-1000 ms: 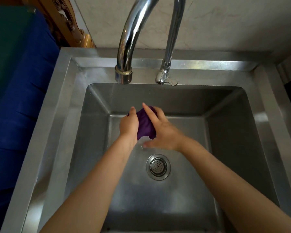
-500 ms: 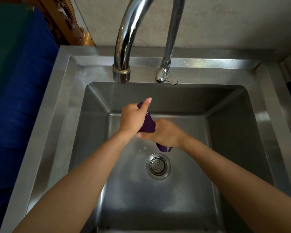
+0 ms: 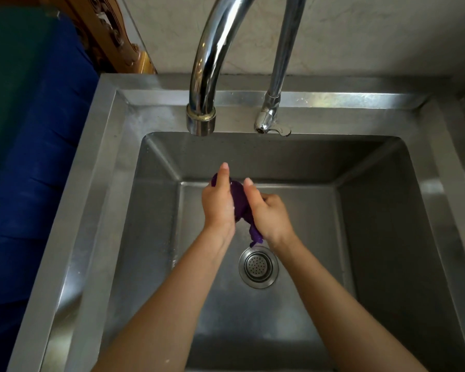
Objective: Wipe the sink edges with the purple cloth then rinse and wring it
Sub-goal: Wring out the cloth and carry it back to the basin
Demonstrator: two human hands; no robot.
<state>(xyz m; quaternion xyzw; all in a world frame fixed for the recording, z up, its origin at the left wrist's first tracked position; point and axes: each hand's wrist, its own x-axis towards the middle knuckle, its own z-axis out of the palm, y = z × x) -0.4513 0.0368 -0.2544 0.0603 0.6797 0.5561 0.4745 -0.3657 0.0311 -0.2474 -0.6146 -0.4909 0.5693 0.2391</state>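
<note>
The purple cloth (image 3: 240, 201) is bunched into a thick twisted roll between both hands, above the middle of the steel sink basin (image 3: 151, 237). My left hand (image 3: 218, 202) grips its upper end, thumb pointing up. My right hand (image 3: 270, 214) grips the lower part, and a short purple tail hangs out below the wrist, just above the drain. Most of the cloth is hidden inside the two hands. No water shows at the spout (image 3: 200, 122).
The round drain strainer (image 3: 258, 267) sits in the basin floor below the hands. A tall chrome faucet pipe (image 3: 282, 57) with a small lever (image 3: 277, 128) stands on the back rim. A blue and green surface (image 3: 32, 146) lies left of the sink's flat steel edge (image 3: 73, 224).
The hands have turned against each other around the cloth. My right hand rose from below the left to beside it, with a thumb now showing. The cloth's tail hangs lower toward the drain.
</note>
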